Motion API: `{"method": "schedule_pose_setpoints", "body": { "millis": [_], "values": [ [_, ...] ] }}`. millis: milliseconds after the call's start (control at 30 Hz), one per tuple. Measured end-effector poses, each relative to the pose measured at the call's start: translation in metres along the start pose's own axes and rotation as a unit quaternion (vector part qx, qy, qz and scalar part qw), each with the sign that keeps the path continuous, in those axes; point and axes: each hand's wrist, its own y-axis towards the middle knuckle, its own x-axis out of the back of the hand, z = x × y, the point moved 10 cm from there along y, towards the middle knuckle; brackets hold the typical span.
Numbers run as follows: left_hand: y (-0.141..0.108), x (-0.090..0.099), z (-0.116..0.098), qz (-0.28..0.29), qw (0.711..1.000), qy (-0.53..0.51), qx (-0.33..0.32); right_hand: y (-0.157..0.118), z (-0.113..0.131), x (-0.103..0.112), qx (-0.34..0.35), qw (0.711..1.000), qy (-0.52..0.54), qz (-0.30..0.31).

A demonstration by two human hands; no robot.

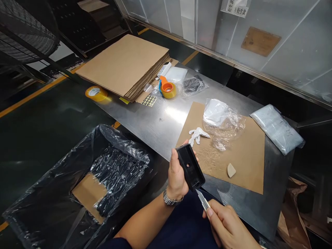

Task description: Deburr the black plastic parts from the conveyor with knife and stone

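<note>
My left hand [176,173] is closed around a black rectangular plastic case [190,166], its hollow side facing up with a small round hole in the floor. In my right hand [225,221] is a utility knife [203,200], its blade out. The blade tip is at the near end of the case; whether it touches cannot be made out. Beyond my hands lies a brown cardboard sheet [243,152] on the metal table. On it are a crumpled white glove [198,135], a small beige wedge-shaped piece [230,170] and a clear plastic bag [219,116] with white contents.
A cardboard stack [124,65] covers the table's far left. Near it are a tape dispenser [167,88], a tape roll [95,93] and a sticker sheet [149,100]. A wrapped packet [277,128] sits at the right edge. A bin lined with black plastic [46,193] stands at lower left.
</note>
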Motion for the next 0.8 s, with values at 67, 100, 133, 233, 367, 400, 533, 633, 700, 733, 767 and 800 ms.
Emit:
{"method": "schedule_pose_setpoints", "body": {
  "millis": [67, 100, 133, 233, 367, 400, 533, 633, 700, 733, 767, 800],
  "values": [
    [-0.001, 0.001, 0.000, 0.003, 1.000, 0.001, -0.005, 0.000, 0.002, 0.000, -0.001, 1.000, -0.008, -0.003],
    [-0.001, 0.001, -0.001, 0.003, 1.000, 0.002, -0.009, 0.000, 0.003, 0.000, 0.000, 1.000, -0.013, -0.004],
    [-0.001, 0.002, -0.002, 0.003, 1.000, 0.004, -0.013, 0.000, 0.003, -0.001, -0.001, 1.000, -0.019, -0.006],
    [-0.002, 0.003, -0.003, -0.001, 1.000, 0.012, -0.024, 0.000, 0.001, -0.002, -0.010, 1.000, -0.028, -0.008],
    [-0.002, 0.005, -0.004, -0.007, 0.999, 0.021, -0.029, 0.001, -0.002, -0.006, -0.015, 1.000, -0.010, 0.003],
    [-0.002, 0.006, -0.004, -0.009, 0.999, 0.024, -0.030, 0.001, -0.002, -0.006, -0.015, 1.000, -0.006, 0.001],
    [-0.003, 0.009, -0.004, -0.012, 0.999, 0.030, -0.036, 0.001, -0.004, -0.008, -0.020, 1.000, 0.005, -0.007],
    [-0.003, 0.009, -0.006, -0.011, 0.999, 0.032, -0.042, 0.000, -0.008, -0.012, -0.027, 1.000, 0.010, -0.003],
    [-0.003, 0.009, -0.007, -0.011, 0.998, 0.035, -0.046, 0.000, -0.011, -0.014, -0.030, 0.999, 0.014, -0.002],
    [-0.003, 0.009, -0.007, -0.012, 0.998, 0.037, -0.047, 0.000, -0.013, -0.015, -0.031, 0.999, 0.015, -0.002],
    [-0.003, 0.010, -0.008, -0.013, 0.998, 0.039, -0.049, 0.000, -0.014, -0.015, -0.031, 0.999, 0.016, -0.003],
    [-0.003, 0.010, -0.008, -0.014, 0.998, 0.041, -0.050, 0.000, -0.014, -0.015, -0.031, 0.999, 0.017, -0.005]
  ]
}}
